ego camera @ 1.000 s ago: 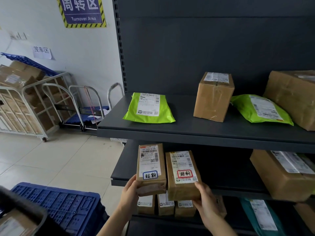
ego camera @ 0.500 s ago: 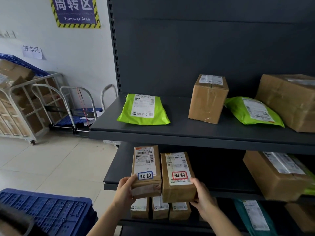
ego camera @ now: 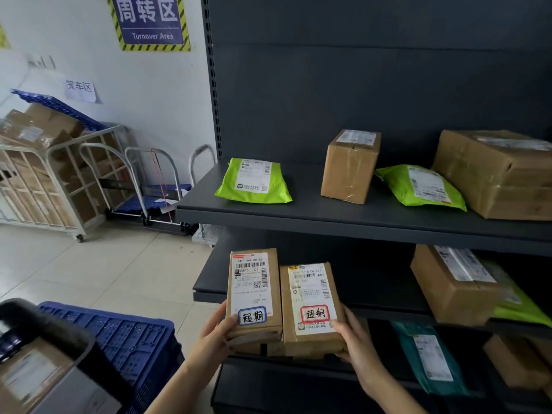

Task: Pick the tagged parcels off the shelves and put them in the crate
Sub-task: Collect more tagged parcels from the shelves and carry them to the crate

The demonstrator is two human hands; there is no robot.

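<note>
You grip two tagged parcels side by side, up and to the right of the blue crate. Your left hand clasps the near corner of the blue-tagged parcel, on its crate side, with the thumb by the tag. Your right hand clasps the near corner of the red-tagged parcel, on the side away from the crate. The two touch along their long sides. Their near ends hang out past the shelf, which also stands right of the crate; you cannot tell whether the far ends rest on it.

Each hand has only a corner, so the far ends will likely droop. Slide your fingers further underneath and press the parcels lightly together so they travel as one block. Carry them level, leftward and down to the crate. Its top reads as a perforated surface, and whether it is open is unclear, so look before lowering. Mind the grey bin just on your side of the crate.
</note>
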